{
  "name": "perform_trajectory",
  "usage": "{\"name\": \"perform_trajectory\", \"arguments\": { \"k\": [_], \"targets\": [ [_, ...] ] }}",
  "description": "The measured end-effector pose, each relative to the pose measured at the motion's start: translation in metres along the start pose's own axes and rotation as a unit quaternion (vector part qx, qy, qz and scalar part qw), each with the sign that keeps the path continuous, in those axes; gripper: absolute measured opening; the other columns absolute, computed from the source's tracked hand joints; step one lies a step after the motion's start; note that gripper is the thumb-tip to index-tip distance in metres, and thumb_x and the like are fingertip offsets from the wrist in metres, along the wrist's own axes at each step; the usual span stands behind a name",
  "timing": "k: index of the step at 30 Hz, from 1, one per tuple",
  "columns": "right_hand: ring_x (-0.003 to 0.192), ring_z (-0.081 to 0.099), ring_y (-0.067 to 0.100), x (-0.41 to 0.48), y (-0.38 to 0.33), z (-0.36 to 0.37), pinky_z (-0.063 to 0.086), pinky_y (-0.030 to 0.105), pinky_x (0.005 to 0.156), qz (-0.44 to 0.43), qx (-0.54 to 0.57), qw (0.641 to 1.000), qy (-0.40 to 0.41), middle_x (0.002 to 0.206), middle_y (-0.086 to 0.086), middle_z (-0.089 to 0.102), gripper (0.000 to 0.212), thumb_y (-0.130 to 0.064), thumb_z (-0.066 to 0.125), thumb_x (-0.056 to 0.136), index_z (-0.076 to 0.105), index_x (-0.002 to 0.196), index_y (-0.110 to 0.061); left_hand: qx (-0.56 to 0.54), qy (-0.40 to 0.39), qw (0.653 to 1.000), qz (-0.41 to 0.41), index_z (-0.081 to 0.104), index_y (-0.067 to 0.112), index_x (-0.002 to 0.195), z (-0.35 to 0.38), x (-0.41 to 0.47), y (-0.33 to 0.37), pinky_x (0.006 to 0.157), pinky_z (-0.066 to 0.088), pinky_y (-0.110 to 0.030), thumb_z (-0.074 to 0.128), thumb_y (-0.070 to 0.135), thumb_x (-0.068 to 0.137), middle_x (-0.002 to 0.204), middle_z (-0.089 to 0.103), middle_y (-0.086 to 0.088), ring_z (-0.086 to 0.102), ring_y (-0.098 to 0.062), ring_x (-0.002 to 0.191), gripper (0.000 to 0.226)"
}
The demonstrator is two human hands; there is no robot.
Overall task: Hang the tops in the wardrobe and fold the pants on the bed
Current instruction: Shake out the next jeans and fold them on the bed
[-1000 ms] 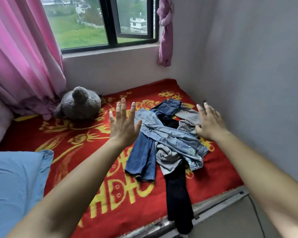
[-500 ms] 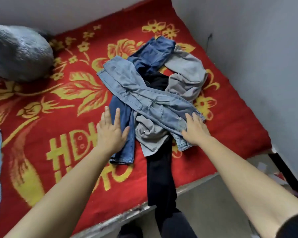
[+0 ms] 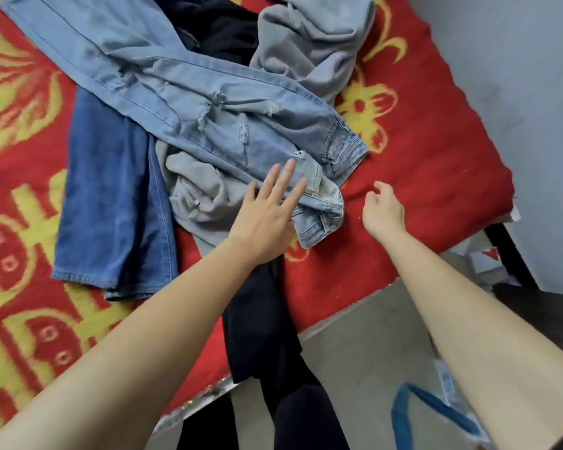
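A heap of clothes lies on the bed's red and yellow blanket (image 3: 420, 177). Light blue ripped jeans (image 3: 189, 92) stretch across the top of the heap, waistband toward the bed's near right. Dark blue jeans (image 3: 111, 203) lie under them on the left. A grey garment (image 3: 309, 37) is bunched beneath and at the top. A black garment (image 3: 260, 319) hangs over the bed's edge. My left hand (image 3: 267, 216) rests flat, fingers spread, on the light jeans near the waistband. My right hand (image 3: 382, 211) hovers over bare blanket just right of the waistband, fingers loosely curled, holding nothing.
A grey wall (image 3: 517, 76) runs along the bed's right side. The concrete floor (image 3: 364, 362) shows below the bed edge, with a blue-strapped bag (image 3: 436, 414) at lower right and a dark frame (image 3: 507, 258) beside the bed corner.
The view has dropped closer to the clothes. My left hand moved right from the dark blue jeans onto the light jeans' waistband. My right hand slid off the jeans to the right.
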State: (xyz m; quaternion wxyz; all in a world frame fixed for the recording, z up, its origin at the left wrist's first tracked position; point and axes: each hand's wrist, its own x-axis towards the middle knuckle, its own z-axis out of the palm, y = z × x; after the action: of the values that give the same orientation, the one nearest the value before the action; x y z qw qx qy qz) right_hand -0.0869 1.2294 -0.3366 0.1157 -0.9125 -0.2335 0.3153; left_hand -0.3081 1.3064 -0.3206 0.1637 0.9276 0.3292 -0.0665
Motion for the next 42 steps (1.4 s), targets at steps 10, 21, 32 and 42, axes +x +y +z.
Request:
{"name": "perform_trajectory", "arguments": {
  "k": [10,21,32,42],
  "targets": [
    [0.144,0.027,0.034,0.034,0.005,0.03,0.036,0.048,0.111,-0.192,-0.196,0.962,0.004,0.163,0.009,0.011,0.088,-0.017,0.067,0.089,0.013,0.158,-0.03,0.114,-0.005,0.992,-0.057,0.053,0.02,0.131,0.034,-0.009,-0.071,0.106,0.03,-0.053,0.054,0.032,0.085,0.106,0.055,-0.013,0.05,-0.035,0.106,0.048],
    [0.11,0.052,0.037,0.044,-0.002,0.041,0.039,0.048,0.09,-0.357,-0.249,0.9,0.021,0.108,0.015,0.06,0.027,-0.035,0.058,0.096,0.053,0.101,-0.009,-0.134,-0.072,0.922,-0.356,0.046,0.013,0.13,0.025,0.006,-0.007,0.109,0.011,-0.072,0.022,0.103,0.059,0.142,0.044,-0.017,0.025,-0.031,0.142,0.117],
    [0.084,0.064,0.043,-0.046,-0.007,0.056,0.043,0.045,0.068,-0.412,-0.215,0.885,0.005,0.089,0.021,0.068,0.043,-0.045,0.063,0.092,0.053,0.103,-0.005,-0.32,0.255,0.839,-0.359,0.05,0.022,0.119,0.035,-0.089,-0.039,0.078,0.036,-0.02,0.056,0.001,0.074,0.107,0.065,0.002,0.059,-0.022,0.099,0.05],
    [0.105,0.064,0.038,-0.194,-0.034,0.082,0.051,0.044,0.08,-0.429,-0.256,0.851,-0.164,0.123,0.009,0.064,0.041,-0.032,0.058,0.089,0.049,0.125,-0.015,-0.366,0.217,0.712,-0.559,0.036,0.022,0.138,-0.037,-0.252,-0.123,0.086,0.045,-0.038,0.046,0.0,0.076,0.102,0.059,-0.004,0.057,-0.032,0.099,0.067]
  ]
}}
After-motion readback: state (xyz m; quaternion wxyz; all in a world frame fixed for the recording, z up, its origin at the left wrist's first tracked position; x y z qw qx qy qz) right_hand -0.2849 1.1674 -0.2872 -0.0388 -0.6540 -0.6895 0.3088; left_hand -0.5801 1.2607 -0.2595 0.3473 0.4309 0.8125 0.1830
